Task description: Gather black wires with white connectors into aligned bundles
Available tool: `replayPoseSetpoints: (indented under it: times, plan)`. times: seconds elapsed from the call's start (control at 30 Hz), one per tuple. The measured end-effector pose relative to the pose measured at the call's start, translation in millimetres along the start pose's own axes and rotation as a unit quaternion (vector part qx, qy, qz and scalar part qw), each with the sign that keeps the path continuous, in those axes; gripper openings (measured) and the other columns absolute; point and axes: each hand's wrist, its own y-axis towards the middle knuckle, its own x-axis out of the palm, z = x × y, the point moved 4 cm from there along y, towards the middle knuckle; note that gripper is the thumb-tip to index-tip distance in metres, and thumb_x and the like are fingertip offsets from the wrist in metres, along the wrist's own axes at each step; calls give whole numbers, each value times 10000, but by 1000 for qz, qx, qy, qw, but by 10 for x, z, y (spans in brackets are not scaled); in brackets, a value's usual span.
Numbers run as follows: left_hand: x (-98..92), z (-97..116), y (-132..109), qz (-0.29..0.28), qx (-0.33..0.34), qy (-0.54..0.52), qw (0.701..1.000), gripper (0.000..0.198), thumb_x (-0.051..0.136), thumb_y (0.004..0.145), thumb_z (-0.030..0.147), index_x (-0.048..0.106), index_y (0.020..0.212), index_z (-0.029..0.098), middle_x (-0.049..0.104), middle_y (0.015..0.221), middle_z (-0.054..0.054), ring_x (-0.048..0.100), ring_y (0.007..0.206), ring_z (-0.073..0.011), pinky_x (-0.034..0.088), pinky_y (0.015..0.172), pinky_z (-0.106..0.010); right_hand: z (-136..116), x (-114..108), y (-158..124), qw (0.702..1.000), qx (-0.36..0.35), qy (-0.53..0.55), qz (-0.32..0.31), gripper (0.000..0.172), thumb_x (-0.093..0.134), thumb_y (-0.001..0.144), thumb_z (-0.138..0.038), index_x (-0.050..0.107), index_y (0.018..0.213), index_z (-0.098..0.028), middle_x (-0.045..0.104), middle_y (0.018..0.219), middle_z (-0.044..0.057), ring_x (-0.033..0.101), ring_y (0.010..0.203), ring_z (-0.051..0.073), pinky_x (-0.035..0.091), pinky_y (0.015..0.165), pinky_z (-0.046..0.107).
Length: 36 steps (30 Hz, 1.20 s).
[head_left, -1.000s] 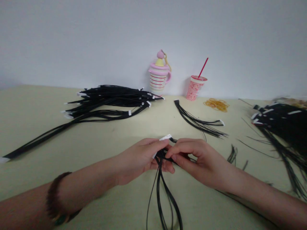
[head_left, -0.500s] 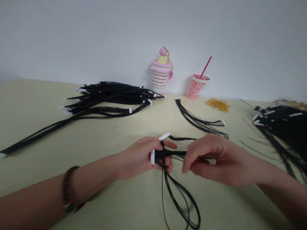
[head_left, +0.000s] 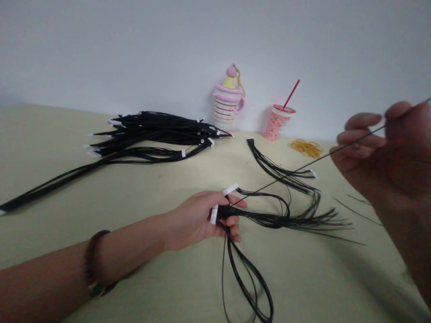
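Observation:
My left hand [head_left: 208,220] is closed on a black wire harness [head_left: 266,218] at its white connector [head_left: 214,214]. A second white connector [head_left: 230,189] sits at my left fingertips, with wires curving off to the right. One bundle hangs in a loop below the hand, while loose wire ends fan out to the right. Raised at the right edge, my right hand [head_left: 373,143] pinches a single black wire [head_left: 303,169], which runs taut at a slant down to the harness near my left thumb. Part of the right hand lies outside the picture.
A pile of black harnesses [head_left: 158,130] lies at the back left. Another harness [head_left: 269,166] rests behind my hands. Against the wall stand a pink striped cup [head_left: 225,110] and a tumbler with a straw [head_left: 278,123], near yellow rubber bands [head_left: 305,147].
My right hand has moved up and to the right, away from the harness, drawing one wire out straight. My left hand has stayed nearly still with its hold on the harness.

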Motion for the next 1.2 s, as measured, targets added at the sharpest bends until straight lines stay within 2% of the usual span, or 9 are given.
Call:
replayPoseSetpoints:
  times: [0.07, 0.13, 0.2, 0.27, 0.4, 0.53, 0.77, 1.0, 1.2]
  plan:
    - [12, -2, -4, 11, -2, -1, 1000, 247, 398, 810, 220, 583, 930, 109, 442, 566, 20, 473, 561, -127, 434, 709, -392, -6, -40, 34, 1000, 7, 14, 25, 388, 349, 915, -301, 658, 691, -228, 576, 679, -80, 414, 462, -70, 252, 415, 155]
    - [16, -9, -7, 28, -10, 3, 1000, 224, 429, 806, 250, 586, 906, 124, 425, 555, 31, 463, 549, -122, 436, 691, -375, 35, -46, 28, 1000, 3, -15, 28, 309, 403, 896, -176, 676, 755, -212, 563, 617, -70, 383, 410, -72, 271, 409, 109]
    - [11, -19, -10, 47, -16, 15, 999, 258, 451, 815, 335, 589, 891, 130, 416, 542, 39, 456, 534, -118, 437, 671, -359, 141, 12, -32, 995, -13, -95, -6, 213, 480, 836, -89, 678, 823, -165, 573, 570, -46, 406, 389, -39, 318, 417, 125]
    - [4, -25, -12, 63, -14, 28, 998, 351, 444, 820, 438, 592, 883, 126, 404, 520, 45, 454, 521, -118, 437, 650, -349, 323, 131, -148, 977, -17, -199, -72, 41, 615, 749, -149, 654, 737, -149, 605, 576, -20, 466, 396, 18, 341, 394, 153]
    - [1, -30, -12, 76, -2, 50, 996, 421, 431, 823, 499, 603, 860, 116, 408, 492, 41, 468, 507, -121, 445, 619, -330, 788, 379, -470, 892, 56, -380, -237, 210, 553, 793, -258, 562, 622, -135, 535, 483, -24, 423, 366, 43, 308, 348, 155]
    - [2, -20, -9, 87, 6, 51, 995, 425, 418, 838, 478, 626, 820, 109, 453, 508, 19, 467, 482, -108, 460, 585, -315, 969, 452, -630, 855, 10, -449, -260, 224, 504, 766, -180, 461, 548, -147, 420, 452, -53, 350, 405, 38, 250, 367, 147]
    - [18, -2, -37, 125, -8, 78, 989, 463, 403, 850, 452, 658, 764, 75, 562, 598, -42, 526, 469, -113, 482, 573, -297, 989, 433, -707, 850, -61, -454, -259, 205, 480, 694, -92, 395, 519, -157, 355, 441, -67, 311, 401, 34, 230, 384, 154]
    - [6, -23, -16, 54, 4, 96, 994, 441, 407, 848, 476, 641, 881, 103, 574, 558, -24, 571, 506, -140, 490, 646, -335, 974, 421, -686, 882, -45, -404, -240, 197, 461, 820, -200, 465, 629, -150, 408, 506, -53, 341, 440, 48, 276, 406, 164]
    - [33, -9, -2, 39, 27, 102, 994, 457, 361, 863, 493, 627, 861, 122, 601, 537, -34, 578, 499, -140, 480, 603, -305, 917, 542, -747, 834, -116, -453, -294, 148, 487, 801, -118, 577, 686, -142, 503, 602, -31, 426, 509, 41, 323, 487, 160]
